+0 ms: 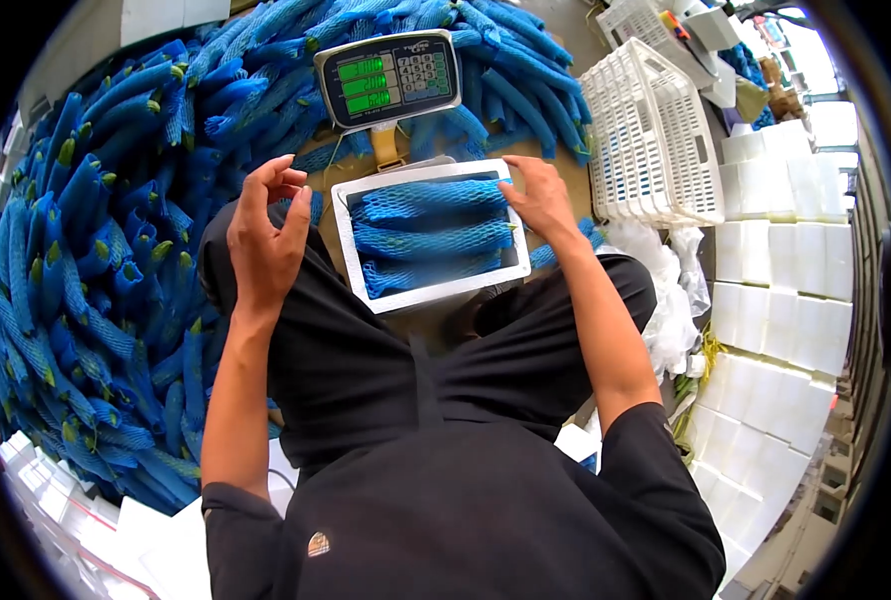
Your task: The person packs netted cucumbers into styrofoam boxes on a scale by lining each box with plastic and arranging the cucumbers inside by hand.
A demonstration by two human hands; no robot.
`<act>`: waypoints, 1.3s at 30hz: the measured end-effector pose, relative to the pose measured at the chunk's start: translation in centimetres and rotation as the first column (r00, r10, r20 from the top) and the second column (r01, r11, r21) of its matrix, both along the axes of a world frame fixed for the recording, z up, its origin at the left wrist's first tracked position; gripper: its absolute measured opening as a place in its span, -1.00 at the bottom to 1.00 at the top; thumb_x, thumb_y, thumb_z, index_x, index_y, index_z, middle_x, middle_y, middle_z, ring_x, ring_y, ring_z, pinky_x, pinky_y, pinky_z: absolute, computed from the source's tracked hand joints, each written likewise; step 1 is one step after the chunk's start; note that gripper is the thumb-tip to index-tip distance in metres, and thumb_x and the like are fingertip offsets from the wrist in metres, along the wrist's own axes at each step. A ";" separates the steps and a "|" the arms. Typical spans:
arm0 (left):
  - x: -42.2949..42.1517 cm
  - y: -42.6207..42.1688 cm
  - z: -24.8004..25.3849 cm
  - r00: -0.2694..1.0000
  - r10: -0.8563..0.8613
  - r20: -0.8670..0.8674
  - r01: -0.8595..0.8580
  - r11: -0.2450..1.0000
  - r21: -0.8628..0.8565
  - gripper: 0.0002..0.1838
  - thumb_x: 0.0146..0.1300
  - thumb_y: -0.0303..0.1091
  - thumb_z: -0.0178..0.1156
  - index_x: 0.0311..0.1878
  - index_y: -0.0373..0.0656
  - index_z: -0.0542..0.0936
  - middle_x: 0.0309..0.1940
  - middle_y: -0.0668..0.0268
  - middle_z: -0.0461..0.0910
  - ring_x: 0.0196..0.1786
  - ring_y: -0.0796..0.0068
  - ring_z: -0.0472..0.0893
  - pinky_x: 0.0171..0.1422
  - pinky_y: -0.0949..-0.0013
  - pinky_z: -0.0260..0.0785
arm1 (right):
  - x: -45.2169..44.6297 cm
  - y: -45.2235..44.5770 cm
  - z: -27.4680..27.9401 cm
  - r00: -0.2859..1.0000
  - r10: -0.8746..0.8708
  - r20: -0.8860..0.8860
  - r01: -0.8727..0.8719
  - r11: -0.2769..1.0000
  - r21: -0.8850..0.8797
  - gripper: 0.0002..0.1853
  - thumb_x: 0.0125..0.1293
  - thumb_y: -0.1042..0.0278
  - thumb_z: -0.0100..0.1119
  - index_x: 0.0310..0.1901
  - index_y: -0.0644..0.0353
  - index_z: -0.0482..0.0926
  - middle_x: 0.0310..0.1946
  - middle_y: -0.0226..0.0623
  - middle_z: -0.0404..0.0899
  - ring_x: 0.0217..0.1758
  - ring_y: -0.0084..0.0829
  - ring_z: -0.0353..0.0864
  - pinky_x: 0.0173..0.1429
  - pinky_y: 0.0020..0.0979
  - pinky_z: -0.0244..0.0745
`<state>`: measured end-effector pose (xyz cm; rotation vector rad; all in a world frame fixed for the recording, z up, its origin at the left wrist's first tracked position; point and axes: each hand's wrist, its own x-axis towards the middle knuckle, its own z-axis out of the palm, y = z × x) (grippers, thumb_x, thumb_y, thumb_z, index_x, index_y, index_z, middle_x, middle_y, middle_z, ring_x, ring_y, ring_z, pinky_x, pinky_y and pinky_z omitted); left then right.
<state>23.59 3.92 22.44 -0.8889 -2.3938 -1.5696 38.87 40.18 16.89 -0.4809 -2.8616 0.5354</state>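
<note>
A white foam box [343, 235] in front of me holds three long vegetables in blue net sleeves, laid side by side: a top one [431, 199], a middle one [436, 240] and a bottom one [431, 273]. Green tips show at some sleeve ends, but the kind of vegetable is hidden. My right hand [541, 200] is at the box's upper right corner, fingers apart, its fingertips at the end of the top sleeve. Left of the box, my left hand [269, 235] is raised with loosely bent fingers and nothing in it.
Behind the box stands a digital scale display [390, 80] with green numbers. A large heap of blue-sleeved vegetables [96, 300] curves around the left and back. To the right are a white plastic crate [651, 135], clear plastic bags [661, 300] and stacked white foam boxes [781, 260].
</note>
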 end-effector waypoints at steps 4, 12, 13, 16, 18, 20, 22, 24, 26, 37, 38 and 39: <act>-0.1 0.3 -0.1 1.000 -0.016 -0.006 0.016 1.000 -0.024 -0.63 0.42 -0.45 0.31 0.26 -0.20 0.58 -0.05 0.24 0.73 -0.05 0.41 0.73 0.13 0.35 0.56 | 2.1 1.5 -2.2 0.989 -0.145 -0.040 0.141 0.986 -0.093 -0.53 0.28 0.23 0.40 0.21 0.17 0.66 0.20 -0.07 0.68 0.34 -0.01 0.56 0.45 -0.09 0.42; 0.5 1.2 0.3 0.999 -0.045 0.026 0.047 0.998 -0.040 -0.64 0.46 -0.47 0.28 0.28 -0.18 0.58 0.00 0.24 0.73 0.02 0.42 0.71 0.23 0.35 0.56 | 3.4 0.1 -5.9 0.992 -0.122 -0.023 0.119 0.987 -0.109 -0.45 0.29 0.22 0.39 0.30 0.17 0.57 0.28 0.00 0.58 0.39 0.03 0.51 0.50 -0.10 0.37; 0.6 1.5 0.2 0.997 -0.059 0.050 0.061 0.997 -0.041 -0.63 0.47 -0.46 0.27 0.30 -0.19 0.57 0.02 0.23 0.72 0.05 0.41 0.70 0.25 0.36 0.54 | 3.3 -0.3 -5.9 0.992 -0.127 -0.022 0.124 0.986 -0.108 -0.45 0.29 0.22 0.38 0.29 0.17 0.58 0.28 0.00 0.59 0.39 0.03 0.51 0.51 -0.10 0.37; 1.6 4.3 -1.0 0.970 -0.182 0.162 0.189 0.982 -0.026 -0.60 0.46 -0.44 0.28 0.32 -0.20 0.55 0.06 0.19 0.70 0.11 0.36 0.69 0.30 0.34 0.50 | 2.1 -1.4 -6.8 0.992 -0.127 0.000 0.126 0.989 -0.075 -0.45 0.30 0.21 0.40 0.30 0.14 0.58 0.24 0.00 0.60 0.33 0.06 0.53 0.47 -0.06 0.42; 2.6 6.4 -2.8 0.944 -0.263 0.198 0.291 0.948 -0.132 -0.49 0.40 -0.36 0.35 0.38 -0.19 0.51 0.14 0.10 0.66 0.24 0.20 0.64 0.40 0.24 0.43 | 1.7 -2.6 -7.6 0.987 -0.145 0.068 0.145 0.989 -0.003 -0.45 0.30 0.19 0.40 0.30 0.12 0.59 0.22 0.00 0.60 0.28 0.08 0.55 0.43 -0.05 0.45; 3.4 8.4 -5.3 0.930 -0.332 0.155 0.366 0.870 -0.331 -0.39 0.38 -0.22 0.36 0.42 -0.20 0.47 0.28 -0.05 0.59 0.37 -0.07 0.56 0.49 0.12 0.37 | 1.1 -3.0 -8.2 0.992 -0.126 0.015 0.126 0.992 0.008 -0.50 0.28 0.24 0.43 0.26 0.09 0.64 0.12 -0.04 0.64 0.18 0.08 0.57 0.36 -0.04 0.49; 3.5 10.3 -9.2 0.920 -0.389 0.046 0.370 0.827 -0.423 -0.36 0.30 -0.22 0.40 0.40 -0.26 0.48 0.28 -0.02 0.58 0.37 -0.10 0.53 0.48 0.03 0.36 | 0.2 -3.2 -7.6 0.996 -0.084 0.005 0.085 0.996 -0.029 -0.53 0.26 0.28 0.43 0.22 0.09 0.67 0.07 -0.06 0.66 0.16 0.06 0.58 0.34 -0.05 0.50; 3.3 11.4 -11.5 0.916 -0.402 0.003 0.358 0.812 -0.462 -0.33 0.27 -0.24 0.41 0.41 -0.25 0.48 0.32 0.02 0.56 0.39 -0.08 0.51 0.51 0.03 0.34 | -0.1 -3.2 -7.6 0.998 -0.044 -0.040 0.043 0.999 -0.021 -0.57 0.24 0.32 0.44 0.16 0.09 0.69 0.03 -0.09 0.68 0.15 0.04 0.60 0.32 -0.06 0.52; 3.2 11.5 -13.1 0.903 -0.428 -0.044 0.353 0.796 -0.493 -0.30 0.24 -0.26 0.43 0.42 -0.24 0.47 0.35 0.05 0.53 0.41 -0.06 0.49 0.52 0.03 0.33 | -0.1 -2.9 -8.2 0.997 0.003 -0.080 -0.005 1.000 -0.019 -0.58 0.23 0.33 0.44 0.14 0.08 0.70 0.05 -0.12 0.68 0.15 0.01 0.60 0.31 -0.07 0.52; 4.6 11.2 -14.6 0.929 -0.369 -0.039 0.289 0.785 -0.548 -0.20 0.24 -0.23 0.39 0.55 -0.11 0.35 0.43 0.17 0.40 0.49 0.07 0.37 0.61 0.04 0.19 | -2.4 -5.4 -6.8 0.979 0.041 -0.199 -0.029 0.998 0.061 -0.53 0.35 0.15 0.36 0.21 0.21 0.57 0.32 -0.02 0.50 0.45 0.03 0.41 0.55 -0.03 0.31; 4.7 11.4 -14.7 0.934 -0.354 -0.046 0.270 0.787 -0.554 -0.20 0.25 -0.22 0.38 0.56 -0.10 0.35 0.44 0.17 0.39 0.50 0.08 0.36 0.61 0.03 0.17 | -2.4 -5.2 -8.1 0.979 0.026 -0.203 -0.012 0.997 0.070 -0.49 0.38 0.13 0.33 0.26 0.20 0.55 0.35 -0.02 0.47 0.48 0.03 0.39 0.57 -0.01 0.29; 4.9 11.5 -14.8 0.939 -0.340 -0.050 0.255 0.787 -0.563 -0.20 0.25 -0.21 0.37 0.56 -0.10 0.35 0.45 0.17 0.38 0.51 0.08 0.35 0.62 0.02 0.16 | -2.2 -5.2 -9.0 0.979 0.009 -0.204 0.006 0.997 0.076 -0.46 0.40 0.10 0.31 0.31 0.20 0.52 0.39 -0.01 0.45 0.50 0.04 0.37 0.58 0.01 0.26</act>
